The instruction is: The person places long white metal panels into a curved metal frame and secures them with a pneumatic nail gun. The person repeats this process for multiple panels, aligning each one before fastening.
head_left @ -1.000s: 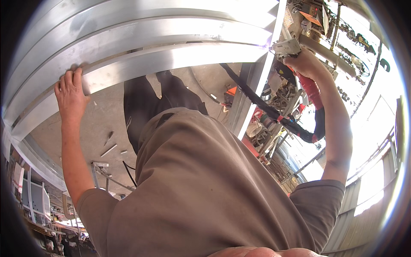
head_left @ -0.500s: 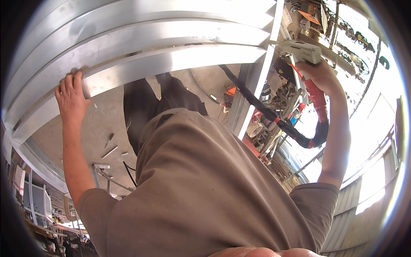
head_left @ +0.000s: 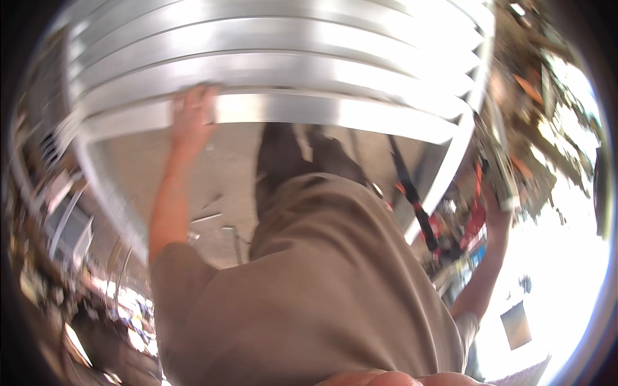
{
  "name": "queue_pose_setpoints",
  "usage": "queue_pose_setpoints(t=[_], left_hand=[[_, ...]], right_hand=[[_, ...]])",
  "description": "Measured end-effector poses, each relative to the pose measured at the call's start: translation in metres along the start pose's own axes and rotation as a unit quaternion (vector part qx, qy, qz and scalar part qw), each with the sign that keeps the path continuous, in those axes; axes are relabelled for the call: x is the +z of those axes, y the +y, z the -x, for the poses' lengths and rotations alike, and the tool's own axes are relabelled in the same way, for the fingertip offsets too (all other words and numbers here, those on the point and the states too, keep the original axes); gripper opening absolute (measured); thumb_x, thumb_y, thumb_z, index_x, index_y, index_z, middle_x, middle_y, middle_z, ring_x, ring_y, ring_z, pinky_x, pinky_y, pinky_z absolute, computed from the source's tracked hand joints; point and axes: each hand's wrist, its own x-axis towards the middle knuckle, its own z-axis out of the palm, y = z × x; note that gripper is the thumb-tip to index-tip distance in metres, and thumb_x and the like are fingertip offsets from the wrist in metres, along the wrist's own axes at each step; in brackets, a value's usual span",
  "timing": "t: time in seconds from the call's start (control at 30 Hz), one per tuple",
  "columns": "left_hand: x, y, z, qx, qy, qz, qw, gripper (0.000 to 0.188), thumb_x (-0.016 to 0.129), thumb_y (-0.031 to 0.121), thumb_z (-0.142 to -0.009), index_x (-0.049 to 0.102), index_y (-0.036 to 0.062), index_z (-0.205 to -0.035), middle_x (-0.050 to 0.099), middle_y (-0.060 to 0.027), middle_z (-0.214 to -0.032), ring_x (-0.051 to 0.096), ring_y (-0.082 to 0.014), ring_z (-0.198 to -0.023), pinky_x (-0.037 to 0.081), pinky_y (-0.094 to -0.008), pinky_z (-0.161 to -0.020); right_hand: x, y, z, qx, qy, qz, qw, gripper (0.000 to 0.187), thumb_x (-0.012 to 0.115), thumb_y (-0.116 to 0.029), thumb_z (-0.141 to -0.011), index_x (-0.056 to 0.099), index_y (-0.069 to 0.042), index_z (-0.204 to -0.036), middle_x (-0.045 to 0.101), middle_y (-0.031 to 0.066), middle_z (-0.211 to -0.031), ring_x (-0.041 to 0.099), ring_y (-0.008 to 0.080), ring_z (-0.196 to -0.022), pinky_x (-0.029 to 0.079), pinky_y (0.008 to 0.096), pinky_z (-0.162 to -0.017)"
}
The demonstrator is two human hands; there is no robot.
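Observation:
A wide frame of bright silvery metal slats (head_left: 277, 67) spans the space in front of me. My left hand (head_left: 192, 119) grips the nearest slat (head_left: 380, 116) left of its middle, with the fingers hooked over its upper edge. Off to the right, beyond the frame's side rail (head_left: 444, 180), my right hand (head_left: 497, 202) is wrapped round a welding gun with a long grey body (head_left: 499, 151) and a red grip. Motion smears this hand and the tool. From the gun a thick black cable (head_left: 407, 183) loops back toward the frame.
Below the slats lies a concrete floor (head_left: 222, 174) with a few loose metal pieces (head_left: 206, 217). Cluttered parts and an orange piece (head_left: 528, 89) are at the right. On the left stands a grey box-like unit (head_left: 72, 225) among blurred racks.
The view has swung, so the slat frame sits further right. My right hand has lowered the welding gun, which now points along the side rail. My left hand stays on the same slat.

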Motion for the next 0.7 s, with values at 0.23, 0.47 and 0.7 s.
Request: queue_pose_setpoints(t=[0.23,0.47,0.7], left_hand=[[-0.001,0.02,0.016,-0.048,0.023,-0.059,0.997,0.098,0.091,0.028,-0.071,0.043,0.0236,-0.157,0.047,-0.0078,-0.152,0.04,-0.0278,-0.147,0.024,-0.0539,-0.126],[-0.016,0.037,0.03,-0.087,0.047,-0.079,0.992,0.096,0.085,0.029,-0.08,0.034,0.0241,-0.161,0.044,-0.0083,-0.158,0.037,-0.0289,-0.15,0.024,-0.0546,-0.126],[-0.035,-0.003,0.068,-0.166,0.214,0.073,0.96,0.078,0.081,0.036,-0.086,0.047,0.0152,-0.153,0.05,-0.0157,-0.149,0.049,-0.0348,-0.138,0.033,-0.0536,-0.121]], right_hand=[[0.082,0.036,0.034,-0.141,-0.032,-0.22,0.965,0.059,0.07,-0.003,-0.095,0.048,-0.003,-0.15,0.065,0.0082,-0.124,0.065,0.017,-0.104,0.054,0.0323,-0.087],[0.129,0.007,0.048,-0.168,-0.125,-0.263,0.942,0.074,0.069,-0.003,-0.095,0.036,-0.007,-0.161,0.066,0.0063,-0.112,0.064,0.0128,-0.082,0.054,0.0276,-0.068],[0.166,0.001,0.073,-0.162,-0.024,-0.268,0.949,0.075,0.068,0.0,-0.093,0.036,-0.005,-0.161,0.067,0.0041,-0.095,0.061,0.0094,-0.067,0.05,0.0252,-0.056]])
